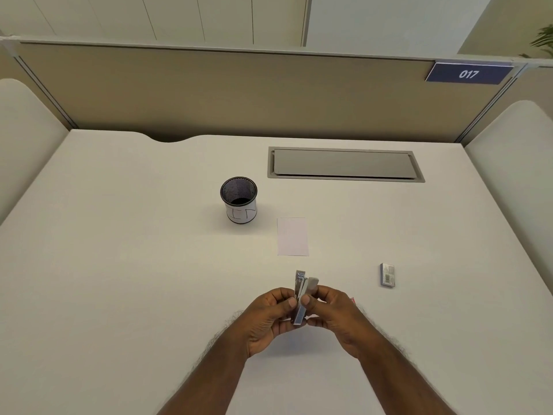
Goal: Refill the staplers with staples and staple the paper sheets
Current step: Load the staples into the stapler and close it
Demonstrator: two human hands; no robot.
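Note:
A small grey stapler (301, 290) is held above the near part of the white desk, its top swung apart from the metal staple channel. My left hand (266, 320) grips it from the left. My right hand (335, 317) grips it from the right, thumb on the open part. A small stack of white paper sheets (292, 236) lies flat on the desk just beyond the stapler. A small box of staples (387, 275) rests to the right, apart from both hands. A bit of red shows behind my right hand; I cannot tell what it is.
A black mesh pen cup (239, 199) with a white paper label stands left of the paper. A grey cable hatch (344, 164) is set into the desk at the back right. Partition walls enclose the desk (119, 265) on three sides.

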